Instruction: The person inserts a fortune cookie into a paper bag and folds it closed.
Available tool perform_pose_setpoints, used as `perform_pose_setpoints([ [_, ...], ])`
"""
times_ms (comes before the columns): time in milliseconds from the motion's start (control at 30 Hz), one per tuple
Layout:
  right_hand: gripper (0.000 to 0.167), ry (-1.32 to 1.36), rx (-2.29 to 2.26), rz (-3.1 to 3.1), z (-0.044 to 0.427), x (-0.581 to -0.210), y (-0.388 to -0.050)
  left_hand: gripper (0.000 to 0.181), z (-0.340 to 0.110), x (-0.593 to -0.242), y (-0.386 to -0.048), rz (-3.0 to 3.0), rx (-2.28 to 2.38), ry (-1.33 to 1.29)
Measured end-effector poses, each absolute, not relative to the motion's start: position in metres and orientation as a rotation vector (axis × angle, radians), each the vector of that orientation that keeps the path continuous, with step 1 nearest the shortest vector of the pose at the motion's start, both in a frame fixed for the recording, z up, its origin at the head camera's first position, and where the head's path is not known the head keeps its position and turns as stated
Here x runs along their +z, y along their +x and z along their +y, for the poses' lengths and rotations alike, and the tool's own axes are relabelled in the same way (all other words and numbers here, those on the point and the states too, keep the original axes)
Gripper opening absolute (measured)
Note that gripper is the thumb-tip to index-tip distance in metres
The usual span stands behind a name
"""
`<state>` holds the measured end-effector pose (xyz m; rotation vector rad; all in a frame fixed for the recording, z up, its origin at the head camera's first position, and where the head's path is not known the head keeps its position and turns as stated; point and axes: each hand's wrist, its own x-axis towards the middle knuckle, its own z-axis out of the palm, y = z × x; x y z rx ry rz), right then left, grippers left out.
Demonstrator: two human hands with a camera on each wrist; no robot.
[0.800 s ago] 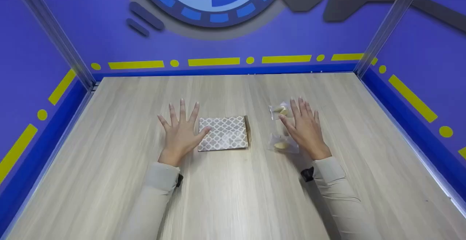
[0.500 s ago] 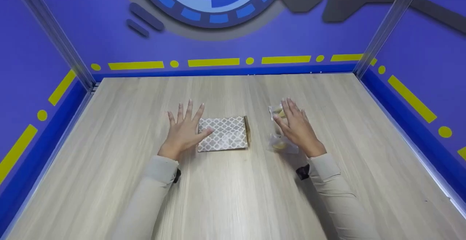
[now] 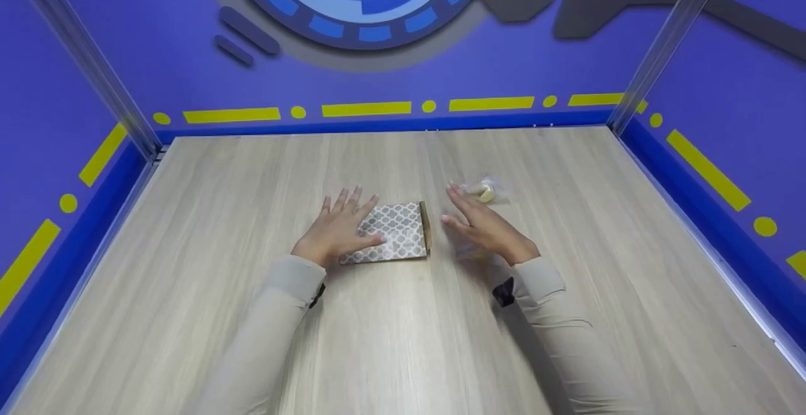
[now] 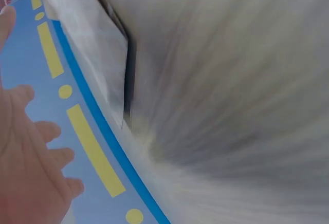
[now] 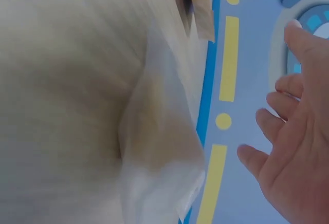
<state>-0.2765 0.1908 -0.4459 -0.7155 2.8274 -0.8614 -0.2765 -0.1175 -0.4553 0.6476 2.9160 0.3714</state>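
A flat paper bag (image 3: pixel 403 232) with a white and grey lattice pattern lies mid-table, its brown mouth facing right. My left hand (image 3: pixel 337 229) is over its left part with fingers spread; in the left wrist view that hand (image 4: pixel 31 157) appears raised above the bag (image 4: pixel 97 49). Between the bag and two clear packets hovers my right hand (image 3: pixel 488 226), fingers straight and holding nothing. The farther packet (image 3: pixel 485 189) shows a pale yellow piece inside. The nearer packet (image 5: pixel 159 136) lies beneath the right hand, mostly hidden in the head view.
The light wood table (image 3: pixel 390 333) is enclosed by blue-purple panels (image 3: pixel 403 81) with yellow markings at the back and both sides. Metal posts (image 3: pixel 661 43) stand at the back corners. Black straps (image 3: pixel 504 292) circle both wrists.
Both hands have moved inward. The left has shifted right over the bag, and the right has shifted left from beside the packets towards the bag's mouth. Bag and packets stay put.
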Motion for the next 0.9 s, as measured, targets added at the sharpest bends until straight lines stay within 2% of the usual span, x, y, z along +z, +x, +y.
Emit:
perform_pose_setpoints([
  [900, 0.066, -0.849, -0.674, 2.664, 0.161, -0.465, -0.283, 0.091, -0.078, -0.469, -0.295, 2.713, 0.287, 0.718],
])
